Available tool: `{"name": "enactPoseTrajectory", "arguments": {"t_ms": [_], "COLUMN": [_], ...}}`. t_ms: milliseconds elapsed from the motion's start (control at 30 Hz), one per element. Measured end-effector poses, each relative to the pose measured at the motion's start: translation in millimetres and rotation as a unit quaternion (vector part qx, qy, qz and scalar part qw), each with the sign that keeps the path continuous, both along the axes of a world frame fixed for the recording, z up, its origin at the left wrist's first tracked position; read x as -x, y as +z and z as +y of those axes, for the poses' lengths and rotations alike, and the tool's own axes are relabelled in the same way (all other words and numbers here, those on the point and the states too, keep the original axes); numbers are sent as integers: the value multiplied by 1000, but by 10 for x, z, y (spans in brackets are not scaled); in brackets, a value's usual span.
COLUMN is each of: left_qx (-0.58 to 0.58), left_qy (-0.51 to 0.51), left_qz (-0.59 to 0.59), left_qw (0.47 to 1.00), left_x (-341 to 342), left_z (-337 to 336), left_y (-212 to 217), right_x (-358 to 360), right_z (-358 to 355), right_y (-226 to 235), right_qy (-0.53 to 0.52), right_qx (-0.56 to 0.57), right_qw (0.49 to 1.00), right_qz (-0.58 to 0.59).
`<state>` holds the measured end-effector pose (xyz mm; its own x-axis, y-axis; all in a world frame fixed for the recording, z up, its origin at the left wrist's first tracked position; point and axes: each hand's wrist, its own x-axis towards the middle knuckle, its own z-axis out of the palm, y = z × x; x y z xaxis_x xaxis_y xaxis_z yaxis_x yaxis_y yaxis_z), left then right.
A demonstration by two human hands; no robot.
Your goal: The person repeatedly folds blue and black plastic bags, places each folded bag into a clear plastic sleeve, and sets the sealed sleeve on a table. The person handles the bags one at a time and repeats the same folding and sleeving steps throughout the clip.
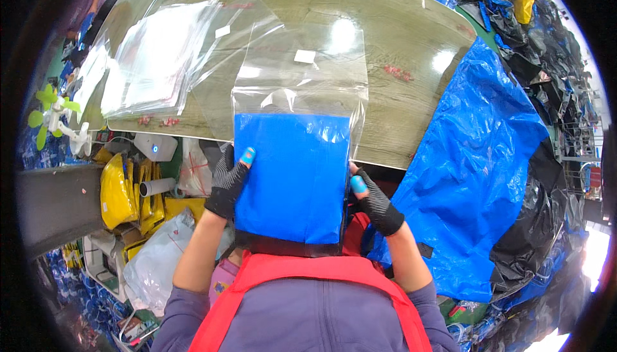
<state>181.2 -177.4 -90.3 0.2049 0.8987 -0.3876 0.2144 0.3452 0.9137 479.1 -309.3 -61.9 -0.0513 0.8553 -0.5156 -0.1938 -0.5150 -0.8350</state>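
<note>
Between my hands is a folded blue plastic sheet [292, 178], a flat rectangle with a black strip along its near edge. My left hand [230, 182], in a black fingerless glove with blue tape on the thumb, grips its left edge. On the right edge, my right hand [376, 201] grips in the same way, also gloved and with a taped thumb. A clear plastic bag [302, 79] with a small white label reaches beyond the sheet's far edge onto the table. Shiny film overlaps the sheet's far part; how far down it goes I cannot tell.
A wood-patterned table [411, 108] curves ahead, with a stack of clear bags [164, 56] on its left. A large blue sheet [479, 172] hangs over its right side. At left are a green-bladed fan [54, 111], a white box [156, 146] and yellow folded packs [120, 191].
</note>
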Motion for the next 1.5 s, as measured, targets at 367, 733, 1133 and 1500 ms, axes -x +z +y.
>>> {"name": "enactPoseTrajectory", "arguments": {"t_ms": [367, 733, 1133, 1500], "left_qx": [180, -64, -32, 58], "left_qy": [-175, -128, -34, -276], "left_qz": [-77, -99, -364, -281], "left_qw": [965, 985, 930, 917], "left_x": [263, -140, -106, 193], "left_z": [-1077, -435, -499, -406], "left_y": [195, 200, 560, 410], "right_x": [474, 220, 27, 205], "right_z": [-595, -659, -214, -4], "right_y": [133, 273, 224, 338], "right_qy": [-128, -74, -58, 15], "right_qx": [-30, -82, -157, 79], "right_qw": [989, 992, 978, 990], "right_qz": [-68, -56, -124, 112]}}
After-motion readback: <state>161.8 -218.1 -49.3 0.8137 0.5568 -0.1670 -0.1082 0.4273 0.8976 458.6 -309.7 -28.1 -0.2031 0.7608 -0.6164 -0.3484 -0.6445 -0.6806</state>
